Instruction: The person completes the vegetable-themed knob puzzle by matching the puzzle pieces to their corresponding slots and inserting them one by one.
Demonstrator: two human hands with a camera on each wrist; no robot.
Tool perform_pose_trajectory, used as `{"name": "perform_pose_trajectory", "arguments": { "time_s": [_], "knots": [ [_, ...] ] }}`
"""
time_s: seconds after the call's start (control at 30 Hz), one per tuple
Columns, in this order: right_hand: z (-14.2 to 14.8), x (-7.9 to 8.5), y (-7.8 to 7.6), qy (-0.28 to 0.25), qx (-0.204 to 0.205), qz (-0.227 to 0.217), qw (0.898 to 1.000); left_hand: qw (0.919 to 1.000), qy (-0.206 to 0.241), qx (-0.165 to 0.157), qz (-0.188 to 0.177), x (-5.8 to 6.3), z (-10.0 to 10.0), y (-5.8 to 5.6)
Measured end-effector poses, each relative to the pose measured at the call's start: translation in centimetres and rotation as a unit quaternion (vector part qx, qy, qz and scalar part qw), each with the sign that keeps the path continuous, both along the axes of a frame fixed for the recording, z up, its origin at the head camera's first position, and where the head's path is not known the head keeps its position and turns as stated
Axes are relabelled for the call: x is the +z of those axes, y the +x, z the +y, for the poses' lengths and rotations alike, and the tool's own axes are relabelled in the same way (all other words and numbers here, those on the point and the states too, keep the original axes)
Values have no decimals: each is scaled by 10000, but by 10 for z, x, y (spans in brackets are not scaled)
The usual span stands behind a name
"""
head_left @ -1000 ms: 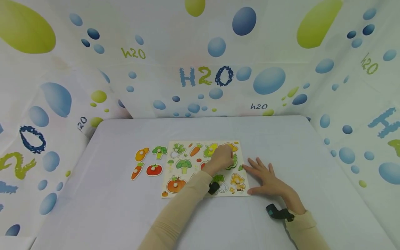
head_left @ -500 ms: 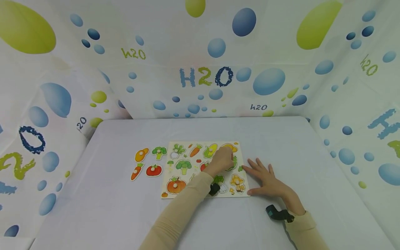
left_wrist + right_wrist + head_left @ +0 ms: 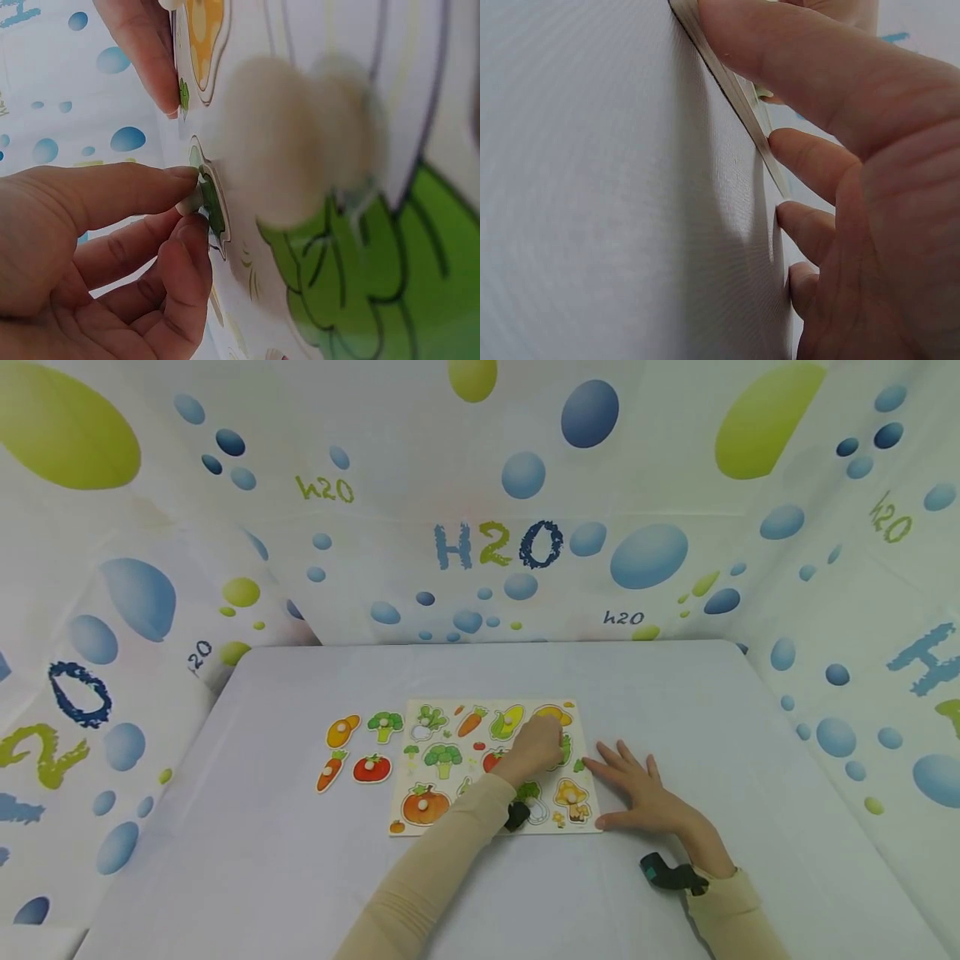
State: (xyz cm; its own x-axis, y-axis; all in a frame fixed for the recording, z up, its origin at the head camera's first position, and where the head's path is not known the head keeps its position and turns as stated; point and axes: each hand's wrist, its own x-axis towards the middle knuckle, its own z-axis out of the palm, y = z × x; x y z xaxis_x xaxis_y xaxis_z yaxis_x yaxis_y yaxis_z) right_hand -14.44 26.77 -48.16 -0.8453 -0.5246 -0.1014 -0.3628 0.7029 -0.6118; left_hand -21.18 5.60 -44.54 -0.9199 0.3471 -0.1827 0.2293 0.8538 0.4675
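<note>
In the head view, the left hand [image 3: 534, 747] is over the right half of the puzzle board [image 3: 408, 781], largely covering a green piece [image 3: 567, 748], while four loose pieces [image 3: 371, 769] lie on the desk [image 3: 262, 860] just left of the board, perhaps for easy reach. In the left wrist view, its grip is closed on the piece's white knob [image 3: 191, 203], presumably the handiest hold (how fully the piece is seated, I cannot tell). In the right wrist view, the right hand [image 3: 877, 187] spreads wide, grasping nothing, thumb on the board's edge, apparently to steady it.
</note>
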Motion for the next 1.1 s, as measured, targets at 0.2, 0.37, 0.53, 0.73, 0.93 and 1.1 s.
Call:
{"name": "perform_pose_trajectory", "arguments": {
  "time_s": [0.2, 0.37, 0.53, 0.73, 0.93, 1.1],
  "knots": [
    [0, 0, 1, -17, -23, -20, 10000, 9999, -103, 6, 12, 0, 1, 0],
    [0, 0, 1, 17, -20, 11, 10000, 9999, -83, 23, -69, 0, 1, 0],
    [0, 1, 1, 5, -19, 29, 10000, 9997, -45, 83, -218, 2, 1, 1],
    [-1, 1, 1, 33, -18, 30, 10000, 9996, -39, 71, -265, 5, 0, 3],
    [-1, 1, 1, 26, -15, -22, 10000, 9996, -215, -182, -30, 16, -5, 6],
    [-1, 3, 2, 14, -8, -48, 10000, 9987, 88, -287, 412, 45, -22, 18]
  ]
}}
